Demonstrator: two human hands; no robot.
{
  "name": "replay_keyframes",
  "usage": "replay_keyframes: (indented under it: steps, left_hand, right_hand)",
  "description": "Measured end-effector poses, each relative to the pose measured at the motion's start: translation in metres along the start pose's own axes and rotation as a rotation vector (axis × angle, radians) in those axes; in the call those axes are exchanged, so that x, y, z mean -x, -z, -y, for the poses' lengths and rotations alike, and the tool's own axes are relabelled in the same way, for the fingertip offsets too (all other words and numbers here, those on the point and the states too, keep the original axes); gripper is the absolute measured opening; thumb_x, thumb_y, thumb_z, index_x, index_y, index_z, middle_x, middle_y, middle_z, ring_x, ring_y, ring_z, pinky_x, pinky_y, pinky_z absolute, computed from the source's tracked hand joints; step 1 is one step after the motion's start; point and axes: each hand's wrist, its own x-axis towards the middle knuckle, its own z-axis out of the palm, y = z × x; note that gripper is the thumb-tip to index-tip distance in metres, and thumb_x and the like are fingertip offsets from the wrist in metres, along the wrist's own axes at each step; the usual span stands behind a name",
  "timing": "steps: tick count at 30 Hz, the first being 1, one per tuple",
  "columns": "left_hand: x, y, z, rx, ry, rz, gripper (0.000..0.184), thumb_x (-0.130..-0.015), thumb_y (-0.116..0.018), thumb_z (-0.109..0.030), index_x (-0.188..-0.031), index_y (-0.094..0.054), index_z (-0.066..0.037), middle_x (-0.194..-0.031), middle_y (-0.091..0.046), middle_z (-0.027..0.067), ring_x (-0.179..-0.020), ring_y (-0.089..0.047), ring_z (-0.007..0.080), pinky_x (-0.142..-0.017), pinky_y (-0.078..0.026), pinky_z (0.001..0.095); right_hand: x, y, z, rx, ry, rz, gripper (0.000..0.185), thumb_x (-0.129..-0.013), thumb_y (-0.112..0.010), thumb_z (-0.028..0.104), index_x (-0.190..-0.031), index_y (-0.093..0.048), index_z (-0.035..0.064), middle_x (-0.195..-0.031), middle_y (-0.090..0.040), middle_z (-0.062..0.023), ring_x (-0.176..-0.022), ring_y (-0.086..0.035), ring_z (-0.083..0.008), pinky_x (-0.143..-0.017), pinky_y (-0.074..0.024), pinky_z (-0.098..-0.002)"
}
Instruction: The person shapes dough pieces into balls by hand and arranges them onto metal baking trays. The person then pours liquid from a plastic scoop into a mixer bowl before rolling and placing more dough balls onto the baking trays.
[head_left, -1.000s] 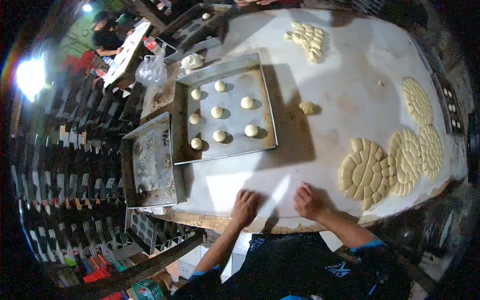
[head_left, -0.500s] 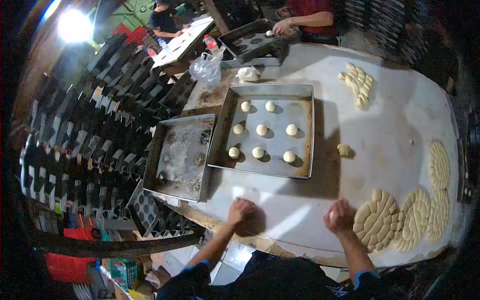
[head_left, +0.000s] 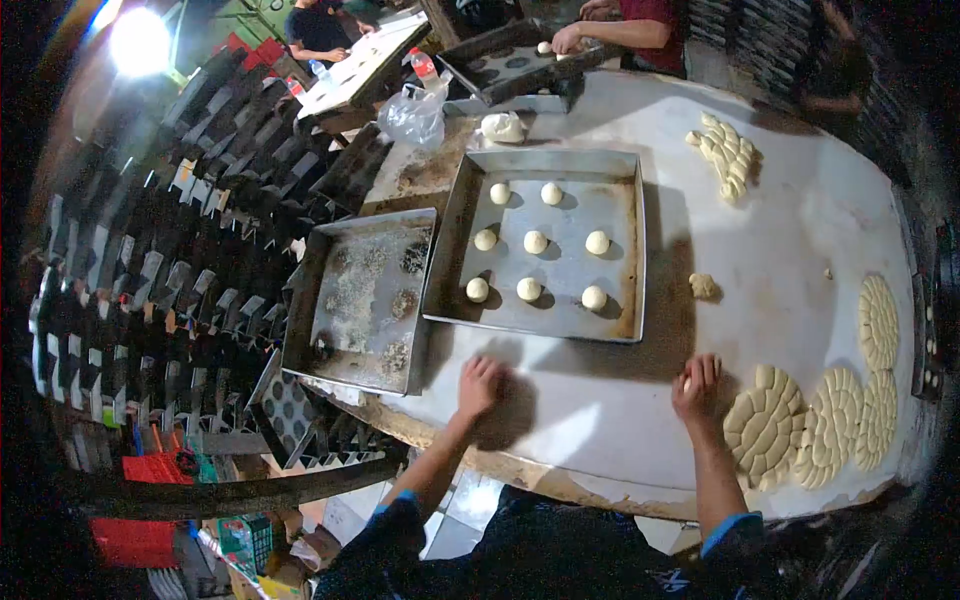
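Observation:
My left hand (head_left: 482, 386) is closed over the white table below the large tray; anything under its fingers is hidden. My right hand (head_left: 697, 388) is curled on the table beside a scored dough round (head_left: 762, 425), with a pale bit, perhaps dough, showing at its fingers. The metal tray (head_left: 540, 332) holds several dough balls, one of them a ball (head_left: 535, 242) near its middle. A small dough lump (head_left: 704, 287) lies to the right of the tray.
More scored dough rounds (head_left: 878, 322) lie at the right edge, and cut dough (head_left: 724, 155) at the back. A floury tray (head_left: 362, 300) stands left. A co-worker's hand (head_left: 568, 40) is over a dark tray (head_left: 515, 65). A plastic bag (head_left: 413, 115) sits nearby.
The camera view has shifted, so the trays appear farther right. My hands have moved farther apart across the table. A co-worker's arm has come into view at the back tray.

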Motion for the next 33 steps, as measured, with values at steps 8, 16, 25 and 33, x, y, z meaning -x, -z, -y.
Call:
replay_keyframes:
  steps: [8,16,25,33]
  left_hand:
    - [0.031,-0.038,-0.041,0.462,-0.241,0.105,0.032,-0.085,-0.052,-0.007,-0.116,-0.055,-0.005,-0.116,-0.056,0.0145,-0.104,-0.054,0.0305,-0.089,-0.046,0.0392]
    - [0.014,0.076,0.004,0.524,-0.091,0.069,0.054,-0.073,-0.065,-0.004,-0.125,-0.05,-0.006,-0.116,-0.051,0.0208,-0.106,-0.05,0.0398,-0.093,-0.043,0.044]
    - [0.02,0.042,0.044,0.524,-0.098,0.059,0.077,-0.07,-0.072,-0.01,-0.138,-0.035,-0.004,-0.123,-0.047,0.0228,-0.112,-0.047,0.0376,-0.095,-0.041,0.0425]
    - [0.047,-0.009,0.069,0.8,-0.091,-0.223,0.089,-0.068,-0.071,-0.003,-0.143,-0.024,-0.003,-0.135,-0.042,0.0178,-0.124,-0.042,0.0282,-0.106,-0.035,0.0367]
  right_hand:
    - [0.04,0.0,0.088,-0.209,0.007,0.039,0.013,-0.077,-0.057,0.003,-0.09,-0.055,0.0006,-0.099,-0.057,-0.0169,-0.097,-0.052,-0.0378,-0.089,-0.0405,-0.045]
    - [0.074,0.014,0.122,-0.931,-0.775,0.124,0.016,-0.087,-0.058,0.009,-0.101,-0.061,0.0007,-0.095,-0.061,-0.0058,-0.086,-0.059,-0.0172,-0.077,-0.053,-0.0306]
    - [0.078,-0.053,0.252,-0.273,0.085,-0.146,0.034,-0.076,-0.069,0.01,-0.107,-0.058,-0.0006,-0.106,-0.059,-0.0171,-0.098,-0.058,-0.0367,-0.09,-0.0459,-0.0401]
    - [0.077,-0.104,0.223,-0.292,0.21,-0.162,0.019,-0.073,-0.065,0.008,-0.089,-0.057,0.0004,-0.091,-0.06,-0.0167,-0.093,-0.057,-0.0368,-0.089,-0.0453,-0.0436]
